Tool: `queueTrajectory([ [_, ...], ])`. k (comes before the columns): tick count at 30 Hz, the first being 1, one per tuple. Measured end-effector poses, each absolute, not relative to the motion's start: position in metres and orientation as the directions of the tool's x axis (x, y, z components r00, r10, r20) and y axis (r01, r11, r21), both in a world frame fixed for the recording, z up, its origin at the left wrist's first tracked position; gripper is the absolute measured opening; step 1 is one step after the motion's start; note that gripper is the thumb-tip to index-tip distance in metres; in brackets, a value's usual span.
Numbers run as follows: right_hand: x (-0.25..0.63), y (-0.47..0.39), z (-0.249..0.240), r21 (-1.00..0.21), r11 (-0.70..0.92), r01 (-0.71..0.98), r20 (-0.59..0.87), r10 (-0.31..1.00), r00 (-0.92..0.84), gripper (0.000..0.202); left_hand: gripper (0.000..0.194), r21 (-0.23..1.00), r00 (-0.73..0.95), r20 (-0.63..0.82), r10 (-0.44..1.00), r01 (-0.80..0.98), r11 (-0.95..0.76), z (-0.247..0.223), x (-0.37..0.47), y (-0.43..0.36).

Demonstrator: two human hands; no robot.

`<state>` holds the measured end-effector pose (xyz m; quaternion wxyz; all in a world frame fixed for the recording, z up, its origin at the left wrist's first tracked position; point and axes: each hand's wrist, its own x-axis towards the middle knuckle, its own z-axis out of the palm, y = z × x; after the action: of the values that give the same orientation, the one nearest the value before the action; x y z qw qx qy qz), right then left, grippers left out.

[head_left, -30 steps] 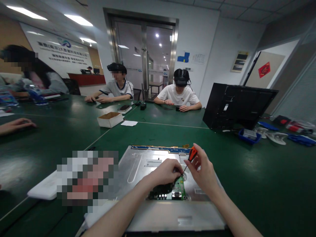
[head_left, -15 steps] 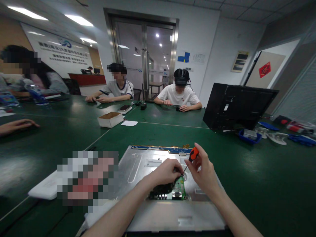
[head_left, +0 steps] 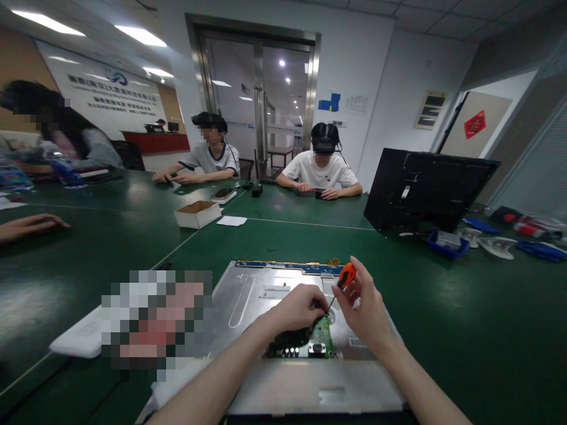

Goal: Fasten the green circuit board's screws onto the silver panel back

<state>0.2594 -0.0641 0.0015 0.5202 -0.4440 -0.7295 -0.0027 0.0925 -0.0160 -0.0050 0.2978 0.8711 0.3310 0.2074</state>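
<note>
My right hand [head_left: 364, 307] grips the orange and black handle of a screwdriver [head_left: 346, 275], tilted with its thin shaft running down to the left. The tip meets the corner of a green circuit board [head_left: 326, 335]. Beside that tip, the fingers of my left hand [head_left: 302, 306] are pinched together; what they hold, if anything, is hidden. The board sits on the silver metal back of a display panel [head_left: 248, 295], which has a blue circuit strip [head_left: 279, 267] along its far edge. My left forearm and hand cover part of the board.
A black monitor housing [head_left: 429, 192] stands at the right, beside a blue tray [head_left: 448, 243] and blue gloves [head_left: 543, 250]. An open white box [head_left: 197, 215] and a paper slip [head_left: 232, 221] lie ahead. Left is a white object [head_left: 80, 339], partly pixelated. Other people sit around the green table.
The screwdriver handle has turned a little in my right hand, showing more orange. My left hand stays in place.
</note>
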Motion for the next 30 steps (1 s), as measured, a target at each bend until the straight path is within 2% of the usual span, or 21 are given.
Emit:
queueTrajectory([
  [5,0.2611,-0.0633,-0.0023,-0.455,0.604,0.654,0.758,0.648,-0.070,0.052,0.022,0.657,0.699,0.155,0.698,0.455,-0.601,-0.0067,0.0923,-0.0146],
  [12,0.2601,-0.0664,0.0028,-0.503,0.622,0.600,0.722,0.684,-0.104,0.058,0.020,0.674,0.699,0.146,0.700,0.448,-0.588,-0.0049,0.0922,-0.0161],
  [21,0.2600,-0.0633,0.0008,-0.447,0.622,0.643,0.758,0.645,-0.098,0.052,0.016,0.664,0.685,0.128,0.717,0.477,-0.575,-0.0022,0.0919,-0.0177],
  [30,0.2609,-0.0639,0.0005,-0.425,0.613,0.666,0.760,0.642,-0.105,0.056,0.014,0.691,0.680,0.126,0.722,0.462,-0.556,-0.0068,0.0924,-0.0155],
])
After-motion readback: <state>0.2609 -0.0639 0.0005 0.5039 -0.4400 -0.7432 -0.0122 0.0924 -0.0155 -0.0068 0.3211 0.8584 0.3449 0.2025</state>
